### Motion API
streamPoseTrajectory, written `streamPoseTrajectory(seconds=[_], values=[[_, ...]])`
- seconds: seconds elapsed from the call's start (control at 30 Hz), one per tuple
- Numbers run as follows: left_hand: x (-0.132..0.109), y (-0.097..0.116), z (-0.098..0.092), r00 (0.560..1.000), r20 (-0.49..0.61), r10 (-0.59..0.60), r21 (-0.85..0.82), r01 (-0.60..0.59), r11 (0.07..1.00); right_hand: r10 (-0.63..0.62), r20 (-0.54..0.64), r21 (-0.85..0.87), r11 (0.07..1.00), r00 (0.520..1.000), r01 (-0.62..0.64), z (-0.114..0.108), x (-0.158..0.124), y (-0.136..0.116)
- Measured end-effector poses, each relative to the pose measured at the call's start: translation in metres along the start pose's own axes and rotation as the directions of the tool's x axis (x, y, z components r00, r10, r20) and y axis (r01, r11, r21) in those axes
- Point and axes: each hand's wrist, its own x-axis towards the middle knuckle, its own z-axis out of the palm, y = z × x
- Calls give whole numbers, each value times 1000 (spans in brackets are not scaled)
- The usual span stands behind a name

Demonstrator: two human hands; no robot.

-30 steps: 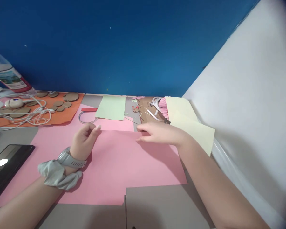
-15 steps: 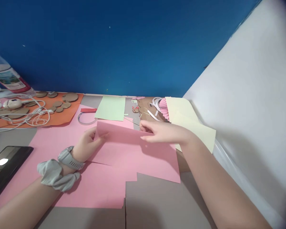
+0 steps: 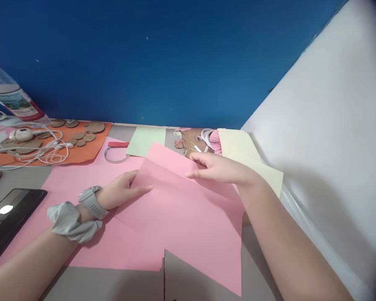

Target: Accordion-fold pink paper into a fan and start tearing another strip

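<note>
A pink sheet of paper [image 3: 194, 217] with a crease near its far edge is held tilted above the table. My left hand [image 3: 125, 190] grips its left edge, thumb on top and fingers underneath. At the far right edge, my right hand [image 3: 219, 167] pinches the sheet between thumb and fingers. Beneath lies a larger pink sheet [image 3: 90, 246], flat on the grey table [image 3: 106, 284]. A watch [image 3: 93, 202] and a grey scrunchie [image 3: 72, 221] are on my left wrist.
At the left are a phone [image 3: 12, 217], tangled white earphones [image 3: 54, 146], cardboard discs [image 3: 94, 127] on orange paper [image 3: 90, 152] and a bottle [image 3: 17, 102]. Green paper [image 3: 144, 140], a red strip [image 3: 118, 144] and cream paper [image 3: 241, 146] lie along the blue wall [image 3: 175, 62].
The held sheet has turned and tilted, its far left corner rising and its near right corner swinging towards me. The folded-up edge has opened out flatter. Both hands still hold it.
</note>
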Motion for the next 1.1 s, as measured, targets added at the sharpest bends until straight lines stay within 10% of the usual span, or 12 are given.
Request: streamPoseTrajectory(seconds=[0.1, 0.37, 0.53, 0.8, 1.1], values=[[3, 8, -10, 996, 90, -20, 42, 16, 999, -14, -87, 6, 1000, 996, 14, 9, 2, 4], [31, 32, -23, 978, -209, 1, 310, 65, 949, 152, -146, 217, 969, 978, -118, 63, -3, 7], [47, 35, -3, 997, -31, 75, 362, -58, 930, 109, -41, 531, 845, 993, -71, 80, 4, 10], [49, 19, 16, 997, 47, 55, 264, -66, 962, -40, -260, 353, 926, 965, 134, 77, 32, 16], [53, 10, 10, 987, 145, 64, 183, -91, 979, -28, -208, 372, 922, 978, 106, 75, 33, 14]])
